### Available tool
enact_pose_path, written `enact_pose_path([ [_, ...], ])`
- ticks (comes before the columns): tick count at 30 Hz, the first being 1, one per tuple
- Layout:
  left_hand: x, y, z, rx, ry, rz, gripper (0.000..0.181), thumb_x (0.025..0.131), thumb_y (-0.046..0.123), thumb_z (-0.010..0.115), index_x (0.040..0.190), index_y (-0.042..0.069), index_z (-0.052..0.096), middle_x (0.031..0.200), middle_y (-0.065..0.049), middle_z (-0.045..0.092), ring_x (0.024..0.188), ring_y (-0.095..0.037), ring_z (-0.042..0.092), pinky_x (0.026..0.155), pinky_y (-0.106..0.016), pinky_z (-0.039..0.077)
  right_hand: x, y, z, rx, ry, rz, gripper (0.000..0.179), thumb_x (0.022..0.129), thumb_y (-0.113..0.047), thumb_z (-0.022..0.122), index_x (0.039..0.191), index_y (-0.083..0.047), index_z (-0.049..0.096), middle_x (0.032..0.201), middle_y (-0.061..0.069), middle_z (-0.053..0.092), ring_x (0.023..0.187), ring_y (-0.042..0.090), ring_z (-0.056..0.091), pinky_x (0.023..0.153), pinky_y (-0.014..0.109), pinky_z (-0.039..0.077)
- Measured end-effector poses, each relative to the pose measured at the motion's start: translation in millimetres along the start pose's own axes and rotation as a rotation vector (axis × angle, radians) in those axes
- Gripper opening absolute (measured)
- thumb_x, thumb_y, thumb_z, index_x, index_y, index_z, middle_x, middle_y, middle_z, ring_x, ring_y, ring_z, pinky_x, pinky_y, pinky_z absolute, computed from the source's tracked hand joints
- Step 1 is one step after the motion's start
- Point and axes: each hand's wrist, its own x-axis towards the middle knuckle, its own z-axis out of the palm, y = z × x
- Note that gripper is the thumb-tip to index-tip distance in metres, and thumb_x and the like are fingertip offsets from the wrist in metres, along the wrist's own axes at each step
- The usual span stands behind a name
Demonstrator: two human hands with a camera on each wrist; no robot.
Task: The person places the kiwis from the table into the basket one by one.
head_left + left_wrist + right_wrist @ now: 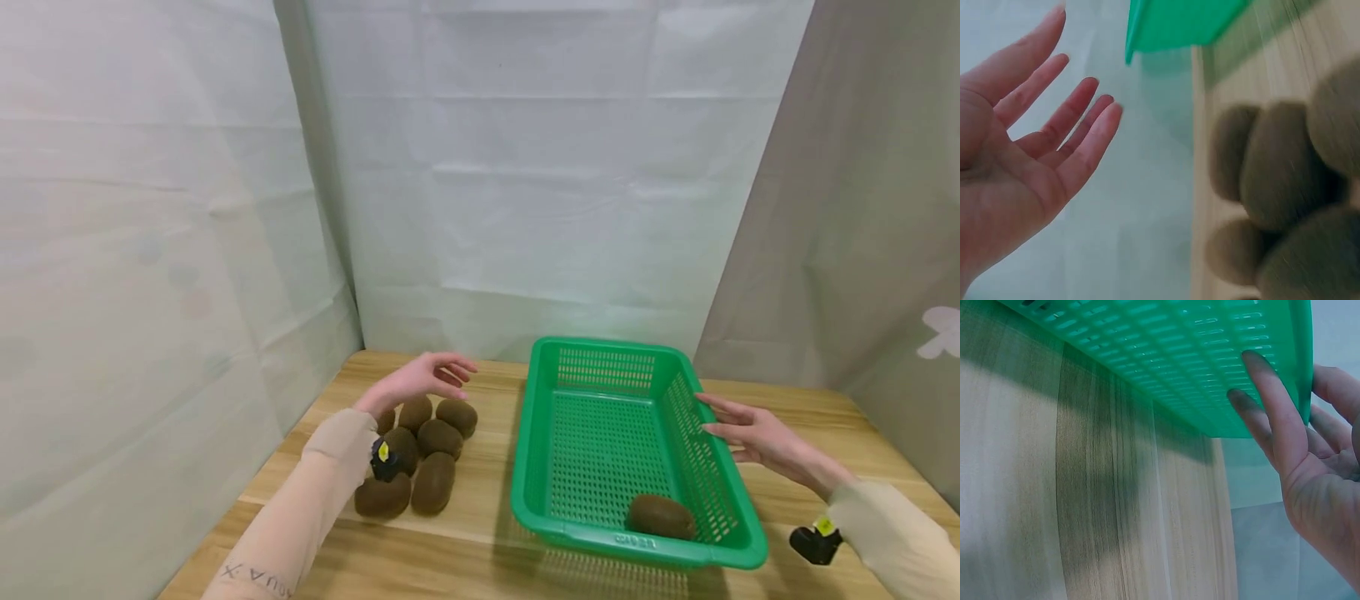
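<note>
My left hand (pixel 423 382) hovers over the far side of a group of several brown kiwis (pixel 440 439) on the left of the table. Nothing is in it; the left wrist view shows its fingers (pixel 1079 106) loosely spread, apart from the kiwis (pixel 1279 162). A green plastic basket (pixel 641 542) stands to the right, and one kiwi (pixel 660 517) lies inside at its near right corner. At the basket's right side my right hand (pixel 765 437) holds the rim. In the right wrist view, two fingers (pixel 1275 406) lie against the outer slotted wall.
The wooden table (pixel 487 500) carries both the loose kiwis and the basket. A pale cloth backdrop (pixel 562 208) rises behind the table's far edge, with more cloth on the left (pixel 150 250) and right (pixel 840 250).
</note>
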Motion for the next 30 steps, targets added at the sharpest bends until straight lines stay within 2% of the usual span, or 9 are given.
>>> enact_pose_path([
  [4, -19.0, -18.9, -12.0, 0.006, 0.104, -0.025, 0.043, 0.084, 0.005, 0.065, 0.124, -0.002, 0.051, 0.114, -0.018, 0.054, 0.104, -0.032, 0.051, 0.085, -0.037, 0.043, 0.9, -2, 0, -0.006, -0.001, -0.002, 0.061, 0.095, -0.01, 0.047, 0.144, -0.003, 0.011, 0.141, 0.031, -0.007, 0.103, 0.006, 0.051, 0.08, 0.042, 0.046],
  [8, -34.0, -34.9, -18.4, 0.006, 0.158, -0.035, 0.041, 0.082, 0.005, 0.067, 0.119, -0.006, 0.052, 0.112, -0.018, 0.055, 0.103, -0.035, 0.049, 0.086, -0.041, 0.042, 0.0, -2, 0, -0.004, -0.004, 0.0, 0.061, 0.095, -0.01, 0.047, 0.144, -0.003, 0.011, 0.141, 0.03, -0.008, 0.103, 0.004, 0.05, 0.08, 0.042, 0.046],
  [11, -44.9, -47.3, -22.3, 0.002, 0.196, -0.011, 0.041, 0.079, 0.013, 0.071, 0.114, -0.003, 0.056, 0.108, -0.014, 0.057, 0.101, -0.036, 0.05, 0.083, -0.04, 0.043, -1.2, -1, -1, -0.005, 0.003, 0.01, 0.061, 0.095, -0.01, 0.047, 0.145, -0.004, 0.011, 0.141, 0.029, -0.008, 0.103, 0.002, 0.05, 0.08, 0.041, 0.046],
  [12, -48.6, -51.8, -23.9, 0.007, 0.214, 0.017, 0.04, 0.078, 0.014, 0.072, 0.112, -0.001, 0.058, 0.106, -0.013, 0.058, 0.099, -0.035, 0.051, 0.081, -0.039, 0.044, -1.3, -1, -1, -0.004, 0.002, 0.012, 0.061, 0.095, -0.01, 0.047, 0.145, -0.005, 0.011, 0.141, 0.029, -0.008, 0.103, 0.002, 0.05, 0.08, 0.042, 0.046],
  [14, -56.9, -59.6, -26.3, 0.036, 0.255, 0.025, 0.043, 0.076, 0.018, 0.073, 0.112, 0.0, 0.058, 0.106, -0.013, 0.058, 0.098, -0.036, 0.051, 0.079, -0.039, 0.044, -1.3, -1, 0, -0.002, 0.004, 0.021, 0.062, 0.095, -0.011, 0.047, 0.145, -0.005, 0.011, 0.142, 0.028, -0.007, 0.103, 0.002, 0.05, 0.081, 0.042, 0.046],
  [17, -68.0, -68.7, -27.9, 0.056, 0.316, -0.024, 0.048, 0.075, 0.016, 0.074, 0.116, -0.003, 0.056, 0.111, -0.019, 0.055, 0.101, -0.04, 0.047, 0.082, -0.044, 0.042, -1.3, -1, 1, -0.012, 0.007, 0.024, 0.062, 0.095, -0.012, 0.048, 0.145, -0.005, 0.011, 0.142, 0.028, -0.007, 0.102, -0.001, 0.048, 0.081, 0.041, 0.046],
  [19, -73.9, -74.5, -28.0, 0.068, 0.342, -0.099, 0.051, 0.075, 0.011, 0.074, 0.119, -0.006, 0.053, 0.115, -0.023, 0.051, 0.104, -0.045, 0.043, 0.085, -0.05, 0.038, -1.1, -1, 1, -0.013, 0.012, 0.023, 0.062, 0.095, -0.012, 0.048, 0.145, -0.005, 0.011, 0.142, 0.028, -0.006, 0.102, -0.003, 0.047, 0.081, 0.04, 0.046],
  [22, -81.4, -83.6, -29.1, 0.089, 0.34, -0.154, 0.055, 0.073, 0.004, 0.074, 0.121, -0.008, 0.05, 0.121, -0.027, 0.046, 0.109, -0.048, 0.038, 0.088, -0.055, 0.033, -0.3, -1, 1, -0.016, 0.01, 0.017, 0.062, 0.095, -0.011, 0.048, 0.145, -0.004, 0.012, 0.142, 0.028, -0.007, 0.102, -0.004, 0.046, 0.081, 0.04, 0.046],
  [30, -92.8, -94.6, -31.5, 0.144, 0.283, -0.155, 0.066, 0.067, -0.001, 0.077, 0.125, -0.009, 0.045, 0.126, -0.029, 0.041, 0.114, -0.049, 0.032, 0.092, -0.058, 0.025, -0.6, -1, 1, -0.002, -0.004, 0.012, 0.062, 0.095, -0.011, 0.047, 0.145, -0.004, 0.01, 0.142, 0.029, -0.008, 0.103, -0.001, 0.048, 0.081, 0.04, 0.046],
])
